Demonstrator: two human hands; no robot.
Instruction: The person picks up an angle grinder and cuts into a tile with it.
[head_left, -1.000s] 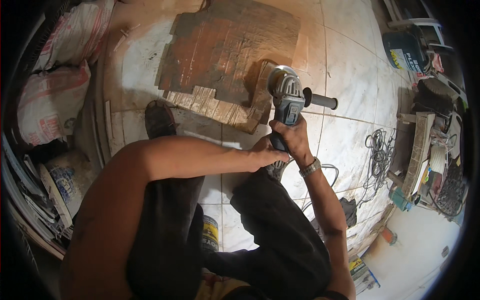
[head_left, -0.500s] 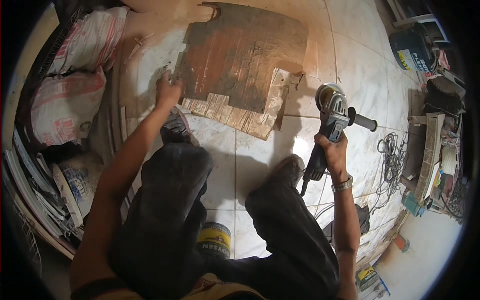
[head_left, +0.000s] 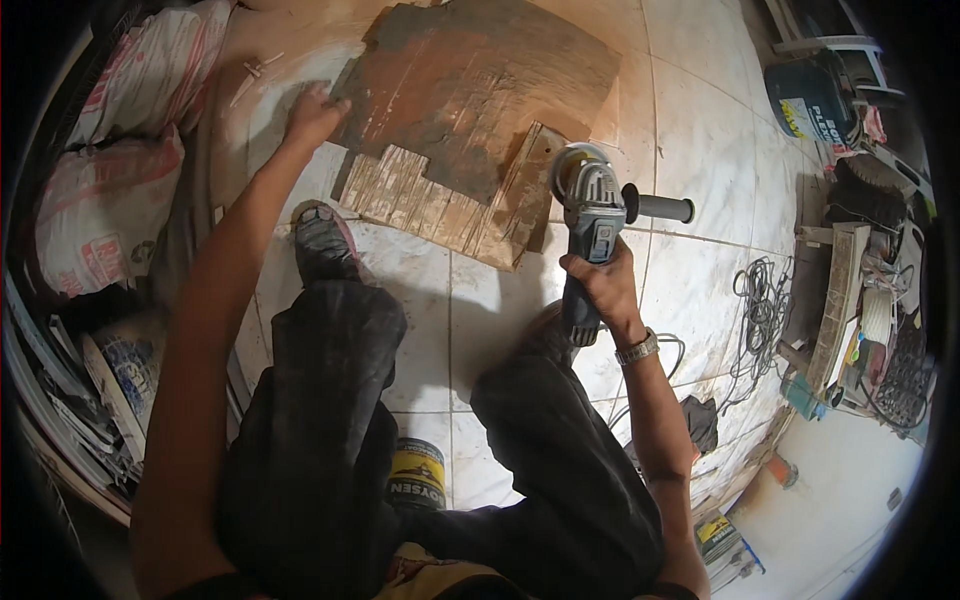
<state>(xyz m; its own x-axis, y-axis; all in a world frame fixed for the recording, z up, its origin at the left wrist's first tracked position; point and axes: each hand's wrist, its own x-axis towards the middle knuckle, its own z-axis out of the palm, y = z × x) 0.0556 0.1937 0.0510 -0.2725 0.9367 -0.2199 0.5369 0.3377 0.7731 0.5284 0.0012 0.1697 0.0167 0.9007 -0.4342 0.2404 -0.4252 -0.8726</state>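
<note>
Off the grinder (head_left: 595, 222) now, the left hand (head_left: 315, 115) is at the left edge of the dark slab (head_left: 480, 90), which has shifted farther away, baring more board (head_left: 398, 185); its grip is unclear. The right hand's (head_left: 608, 285) fingers alone wrap the grinder, right of the board.

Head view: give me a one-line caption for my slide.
Right hand holding an angle grinder, left hand at the left edge of a stained panel.
</note>
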